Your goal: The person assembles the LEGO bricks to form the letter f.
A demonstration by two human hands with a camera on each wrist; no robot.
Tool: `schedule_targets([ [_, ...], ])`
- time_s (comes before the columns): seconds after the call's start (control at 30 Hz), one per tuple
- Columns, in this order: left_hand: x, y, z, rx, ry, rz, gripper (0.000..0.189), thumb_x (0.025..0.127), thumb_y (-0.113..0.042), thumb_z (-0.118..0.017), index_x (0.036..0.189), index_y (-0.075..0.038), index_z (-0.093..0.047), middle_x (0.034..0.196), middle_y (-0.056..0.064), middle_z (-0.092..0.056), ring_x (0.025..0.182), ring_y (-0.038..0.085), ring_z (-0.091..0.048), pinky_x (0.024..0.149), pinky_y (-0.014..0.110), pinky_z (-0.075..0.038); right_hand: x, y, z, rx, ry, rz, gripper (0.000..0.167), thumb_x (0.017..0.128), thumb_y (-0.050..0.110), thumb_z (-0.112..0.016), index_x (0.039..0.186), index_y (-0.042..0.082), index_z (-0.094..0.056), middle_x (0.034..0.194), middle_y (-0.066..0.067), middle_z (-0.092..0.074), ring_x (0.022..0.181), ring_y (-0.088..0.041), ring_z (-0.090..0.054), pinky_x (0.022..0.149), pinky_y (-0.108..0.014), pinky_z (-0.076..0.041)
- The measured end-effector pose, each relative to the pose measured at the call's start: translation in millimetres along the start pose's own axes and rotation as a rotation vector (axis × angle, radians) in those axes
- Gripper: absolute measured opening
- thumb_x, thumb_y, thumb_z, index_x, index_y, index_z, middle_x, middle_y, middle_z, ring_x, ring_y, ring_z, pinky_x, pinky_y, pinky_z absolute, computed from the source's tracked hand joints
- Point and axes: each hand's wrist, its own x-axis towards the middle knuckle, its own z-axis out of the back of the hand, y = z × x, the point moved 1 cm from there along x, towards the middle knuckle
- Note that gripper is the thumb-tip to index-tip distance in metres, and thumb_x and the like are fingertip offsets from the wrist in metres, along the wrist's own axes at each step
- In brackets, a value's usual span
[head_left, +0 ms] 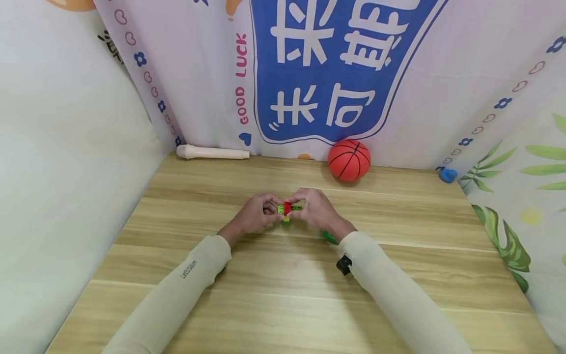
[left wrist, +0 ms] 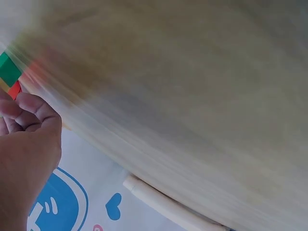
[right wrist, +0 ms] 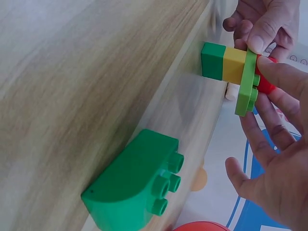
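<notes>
Over the table, both hands meet at a small stack of toy building blocks. In the right wrist view it runs from a dark green block (right wrist: 212,61) through a yellow block (right wrist: 233,64) to a light green plate (right wrist: 248,84) with studs, then a red block (right wrist: 265,79). My right hand (head_left: 315,209) pinches the red block, which its fingers partly cover. On the opposite side, my left hand (head_left: 261,212) pinches the light green plate by its end, thumb at the edge. In the left wrist view only part of the left hand (left wrist: 33,125) shows, near the blocks.
A curved green block (right wrist: 130,178) with studs lies on the table beneath the right wrist. Along the back stand a red toy basketball (head_left: 349,160) and, lying at left, a pale microphone-shaped object (head_left: 214,152). A small blue object (head_left: 448,175) sits at the back right corner.
</notes>
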Motion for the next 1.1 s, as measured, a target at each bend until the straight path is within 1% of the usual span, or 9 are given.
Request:
schedule_targets([
  [0.13, -1.0, -2.8, -0.5, 0.038, -0.007, -0.001, 0.033, 0.096, -0.009, -0.082, 0.126, -0.002, -0.07, 0.107, 0.015, -0.078, 0.094, 0.02, -0.072, 0.083, 0.03, -0.06, -0.8, 0.5, -1.0, 0.005, -0.006, -0.022, 0.034, 0.086, 0.011, -0.092, 0.119, 0.012, -0.083, 0.113, -0.002, -0.079, 0.111, -0.023, -0.072, 0.103, -0.044, -0.059],
  [0.23, -1.9, -4.1, -0.8, 0.045, -0.001, 0.005, 0.033, 0.096, -0.009, -0.081, 0.127, -0.002, -0.07, 0.108, 0.015, -0.078, 0.096, 0.02, -0.073, 0.086, 0.032, -0.061, -1.9, 0.4, -2.3, 0.008, -0.008, -0.028, 0.035, 0.086, 0.011, -0.092, 0.12, 0.012, -0.083, 0.113, -0.002, -0.079, 0.11, -0.022, -0.071, 0.102, -0.044, -0.059],
  [0.47, -2.3, -3.9, -0.5, 0.022, 0.009, 0.002, 0.033, 0.097, -0.007, -0.08, 0.127, -0.001, -0.07, 0.107, 0.016, -0.078, 0.092, 0.018, -0.072, 0.077, 0.024, -0.058, -2.4, 0.0, -3.0, 0.001, -0.019, -0.007, 0.034, 0.086, 0.012, -0.092, 0.119, 0.011, -0.083, 0.113, -0.003, -0.08, 0.111, -0.022, -0.072, 0.102, -0.045, -0.059],
  [0.7, -0.4, -2.6, 0.2, 0.0, 0.012, 0.007, 0.033, 0.098, -0.007, -0.08, 0.128, 0.0, -0.069, 0.11, 0.016, -0.077, 0.097, 0.02, -0.072, 0.08, 0.025, -0.059, -0.4, -2.5, -2.3, 0.029, -0.019, -0.015, 0.033, 0.086, 0.011, -0.092, 0.118, 0.011, -0.083, 0.113, -0.003, -0.08, 0.111, -0.022, -0.072, 0.103, -0.047, -0.059],
  [0.93, -1.3, -2.3, 0.9, -0.011, 0.013, 0.017, 0.033, 0.098, -0.008, -0.079, 0.128, 0.0, -0.069, 0.111, 0.016, -0.076, 0.097, 0.019, -0.072, 0.081, 0.026, -0.059, -0.9, -2.3, -3.9, 0.032, -0.019, -0.019, 0.033, 0.086, 0.011, -0.091, 0.118, 0.012, -0.083, 0.113, -0.003, -0.079, 0.112, -0.023, -0.072, 0.103, -0.048, -0.059],
  [1.0, -1.7, -2.2, 0.9, -0.015, 0.012, 0.023, 0.033, 0.098, -0.008, -0.079, 0.128, 0.0, -0.069, 0.111, 0.016, -0.076, 0.097, 0.019, -0.072, 0.081, 0.027, -0.059, -2.5, -1.0, -4.5, 0.019, -0.021, -0.015, 0.034, 0.087, 0.012, -0.091, 0.119, 0.012, -0.083, 0.114, -0.004, -0.079, 0.112, -0.024, -0.073, 0.103, -0.048, -0.059],
  [1.1, -2.1, -2.5, 0.9, -0.018, 0.013, 0.027, 0.032, 0.098, -0.009, -0.08, 0.127, -0.001, -0.069, 0.11, 0.016, -0.076, 0.096, 0.018, -0.071, 0.081, 0.026, -0.058, -6.4, 0.8, -5.1, -0.007, -0.018, -0.006, 0.035, 0.09, 0.012, -0.089, 0.124, 0.011, -0.081, 0.121, -0.006, -0.078, 0.115, -0.025, -0.073, 0.106, -0.048, -0.058],
])
